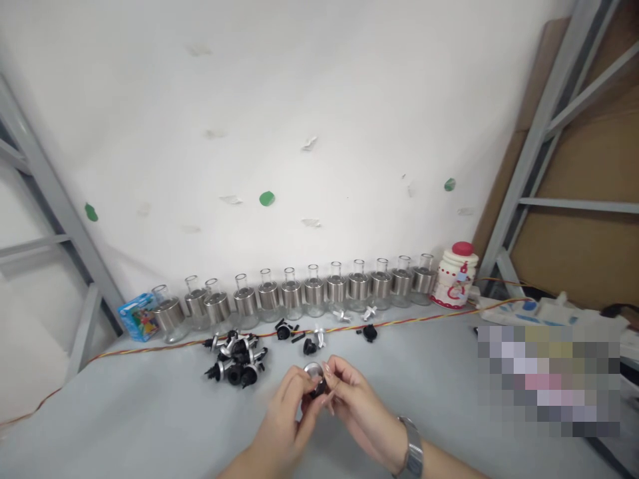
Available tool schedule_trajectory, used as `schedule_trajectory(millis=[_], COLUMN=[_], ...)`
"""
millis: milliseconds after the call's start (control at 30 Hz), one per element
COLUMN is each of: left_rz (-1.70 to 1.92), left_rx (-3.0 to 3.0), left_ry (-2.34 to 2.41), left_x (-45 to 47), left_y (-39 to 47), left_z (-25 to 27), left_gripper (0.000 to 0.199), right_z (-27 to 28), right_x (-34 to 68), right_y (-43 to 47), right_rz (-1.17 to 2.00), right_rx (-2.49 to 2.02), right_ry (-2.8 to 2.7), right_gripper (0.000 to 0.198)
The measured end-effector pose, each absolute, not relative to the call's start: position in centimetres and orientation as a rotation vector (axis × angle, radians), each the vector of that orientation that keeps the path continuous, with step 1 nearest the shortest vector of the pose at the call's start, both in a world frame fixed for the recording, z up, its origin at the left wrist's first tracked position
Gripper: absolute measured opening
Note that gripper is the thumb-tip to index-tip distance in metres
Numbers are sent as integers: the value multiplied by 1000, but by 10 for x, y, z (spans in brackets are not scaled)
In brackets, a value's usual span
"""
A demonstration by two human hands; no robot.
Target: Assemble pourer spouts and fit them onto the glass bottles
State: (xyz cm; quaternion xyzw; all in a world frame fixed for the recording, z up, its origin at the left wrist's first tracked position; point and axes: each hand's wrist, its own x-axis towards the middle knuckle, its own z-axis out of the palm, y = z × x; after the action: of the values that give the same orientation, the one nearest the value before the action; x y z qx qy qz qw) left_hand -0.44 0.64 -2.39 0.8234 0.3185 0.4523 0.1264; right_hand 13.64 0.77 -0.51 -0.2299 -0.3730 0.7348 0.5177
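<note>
Above the grey tabletop, my left hand point(287, 406) and my right hand point(352, 396) meet. Between their fingertips is a small silver-and-black bottle pourer part point(313, 368), its round silver rim facing up. Both hands are closed on it, and the fingers hide most of its dark lower side. Just beyond them lie a black round piece point(310, 346) and a silver spout piece point(320, 337). A pile of black-and-silver pourers point(238, 359) lies to the left of my hands.
A row of several glass bottles with metal sleeves point(314, 291) stands along the wall. A twisted cord point(399, 320) runs before them. At the ends are a blue box point(138, 318) and a white jar with a red lid point(454, 276). A blurred-out object point(544, 376) lies right.
</note>
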Motion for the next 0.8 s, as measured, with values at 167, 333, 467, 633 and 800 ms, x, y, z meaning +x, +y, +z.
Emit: schedule_trajectory(millis=[167, 333, 467, 633, 800], left_rz=[1311, 1297, 1346, 1404, 1391], left_rx=[2412, 2422, 2402, 2305, 1772], left_ry=[896, 876, 883, 890, 922], left_x=[-5, -6, -6, -5, 1], left_y=[5, 0, 0, 1, 2], left_z=[-21, -16, -13, -17, -14], left_gripper=[15, 18, 16, 12, 14], right_z=[-4, -9, -15, -16, -23], right_x=[136, 137, 137, 137, 138], right_y=[6, 9, 13, 13, 16], right_rz=[1761, 1705, 1610, 1493, 1349], right_rx=[-503, -541, -619, -679, -838], right_ry=[-930, -1090, -1239, -1357, -1385], right_gripper=[34, 34, 34, 34, 28])
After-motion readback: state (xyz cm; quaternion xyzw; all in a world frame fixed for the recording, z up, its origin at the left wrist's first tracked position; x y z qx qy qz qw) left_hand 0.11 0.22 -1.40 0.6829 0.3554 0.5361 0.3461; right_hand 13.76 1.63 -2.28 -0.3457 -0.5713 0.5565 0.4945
